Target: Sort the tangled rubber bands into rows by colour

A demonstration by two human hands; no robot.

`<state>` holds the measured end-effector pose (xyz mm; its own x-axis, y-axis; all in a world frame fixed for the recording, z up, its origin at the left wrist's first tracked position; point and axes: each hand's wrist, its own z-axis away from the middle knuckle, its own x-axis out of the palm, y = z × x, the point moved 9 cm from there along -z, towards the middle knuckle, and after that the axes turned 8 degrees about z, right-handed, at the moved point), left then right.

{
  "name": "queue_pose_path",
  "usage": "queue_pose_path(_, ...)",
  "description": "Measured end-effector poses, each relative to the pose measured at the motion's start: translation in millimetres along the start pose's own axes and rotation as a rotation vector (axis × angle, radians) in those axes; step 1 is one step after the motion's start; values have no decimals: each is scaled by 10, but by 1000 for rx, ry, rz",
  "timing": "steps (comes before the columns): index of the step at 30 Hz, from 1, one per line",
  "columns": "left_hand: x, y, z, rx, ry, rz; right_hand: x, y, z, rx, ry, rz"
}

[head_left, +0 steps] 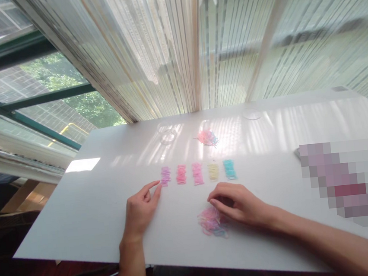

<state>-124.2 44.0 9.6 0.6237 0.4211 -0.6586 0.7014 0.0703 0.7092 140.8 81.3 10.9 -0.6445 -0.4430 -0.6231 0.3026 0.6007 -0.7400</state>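
Small coloured rubber bands lie in several short columns across the white table (89, 208): purple (165, 176), coral pink (181, 174), pink (197, 173), pale yellow (213, 171) and turquoise (229, 169). My left hand (142, 209) is closed, thumb and index fingertips meeting at the left edge of the purple column; whether a band is between them is unclear. Over the upper right of a mixed pile of rubber bands (208, 224), my right hand (237, 200) is closed in a pinch. Anything in its fingertips is too small to make out.
Farther back lie another mixed heap of bands (208, 138) and two clear round pieces, one at the left (167, 136) and one at the right (252, 114). A blurred-out object (344, 183) rests at the right. Curtains (162, 49) hang behind the table.
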Motion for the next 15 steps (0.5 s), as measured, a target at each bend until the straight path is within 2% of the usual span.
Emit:
queue_pose_path(4, 29, 1, 3, 14, -6, -48, -6, 0, 4, -1, 4, 0)
queue_pose_path(15, 15, 81, -15, 128, 79, -90, 2, -18, 13, -32, -7, -14)
